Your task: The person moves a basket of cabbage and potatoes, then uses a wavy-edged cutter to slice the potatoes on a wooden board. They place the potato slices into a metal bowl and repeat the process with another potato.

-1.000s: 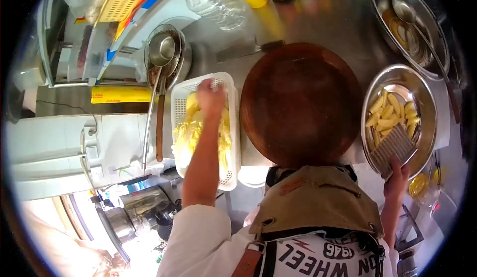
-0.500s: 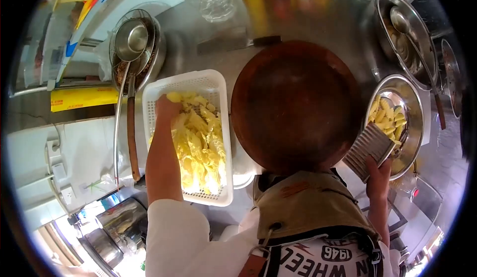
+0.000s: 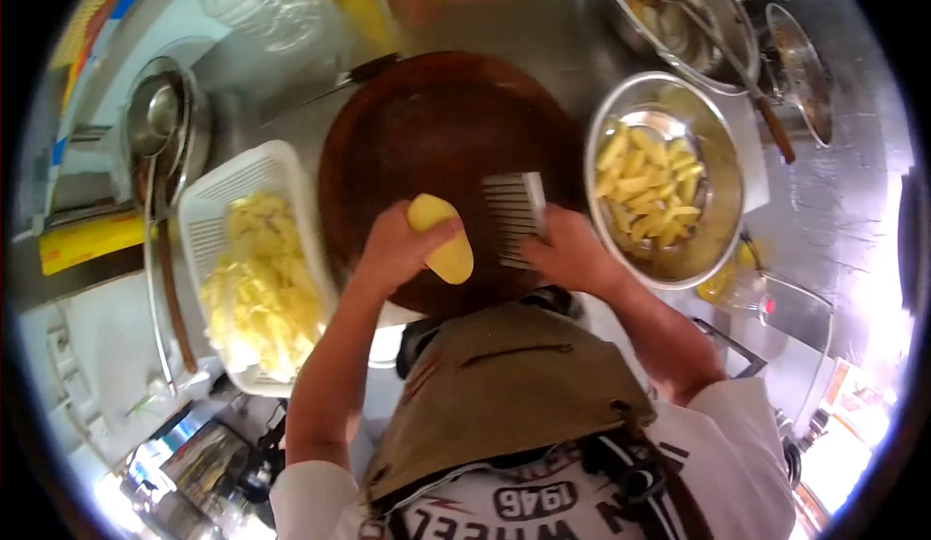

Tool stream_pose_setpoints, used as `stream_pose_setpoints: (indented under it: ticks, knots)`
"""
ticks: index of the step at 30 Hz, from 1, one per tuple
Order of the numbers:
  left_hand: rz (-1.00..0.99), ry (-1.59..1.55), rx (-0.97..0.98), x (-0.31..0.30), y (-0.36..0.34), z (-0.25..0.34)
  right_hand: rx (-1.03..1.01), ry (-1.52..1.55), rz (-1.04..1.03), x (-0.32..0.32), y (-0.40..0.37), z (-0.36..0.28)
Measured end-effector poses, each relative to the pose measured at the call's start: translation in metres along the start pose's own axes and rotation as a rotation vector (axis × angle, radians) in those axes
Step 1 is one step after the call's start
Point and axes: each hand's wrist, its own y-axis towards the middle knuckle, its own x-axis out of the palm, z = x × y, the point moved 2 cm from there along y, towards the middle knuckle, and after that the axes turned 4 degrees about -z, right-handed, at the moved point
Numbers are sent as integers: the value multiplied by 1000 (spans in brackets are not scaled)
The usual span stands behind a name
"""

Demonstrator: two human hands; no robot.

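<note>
Over the round brown chopping board [image 3: 436,104], my left hand [image 3: 386,249] is closed around a peeled potato [image 3: 441,239] with a flat, pale cut side. My right hand [image 3: 574,252] grips a crinkle cutter [image 3: 511,215], whose ridged metal blade is over the board, apart from the potato. To the left stands a white plastic basket [image 3: 303,186] holding yellow cabbage leaves [image 3: 257,293] and pale yellow pieces behind them. On the right, a steel bowl [image 3: 722,239] contains several thick potato pieces [image 3: 645,181].
A cleaver [image 3: 354,77] lies beyond the board, partly hidden by it. Strainers with long handles [image 3: 155,133] rest on a bowl at far left. Another steel bowl [image 3: 718,65] with a ladle [image 3: 713,36] sits at back right. A clear plastic bottle [image 3: 262,7] is at the back.
My left hand has come out of the basket and over the board with a potato. My right hand has brought the crinkle cutter from the steel bowl to the board. The view has shifted.
</note>
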Motion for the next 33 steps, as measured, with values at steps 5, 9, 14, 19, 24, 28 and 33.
stream_pose_setpoints:
  ticks: [5,9,14,19,24,28,33]
  knots:
    - [-27,-174,44,63,5,-7,-8,-211,-35,4,10,-1]
    - [56,-603,15,69,6,-29,-14,-244,-76,6,10,-1]
    - [119,-509,54,72,9,-37,-80,-166,-55,10,11,-4]
    - [216,-360,128,66,12,-40,-95,-136,12,19,14,-2]
    - [208,-554,84,79,30,-47,59,-184,-24,18,19,-6]
    - [225,-548,59,85,37,-53,43,-148,-7,13,14,0]
    - [226,-538,14,86,34,-44,57,-248,25,21,7,-3]
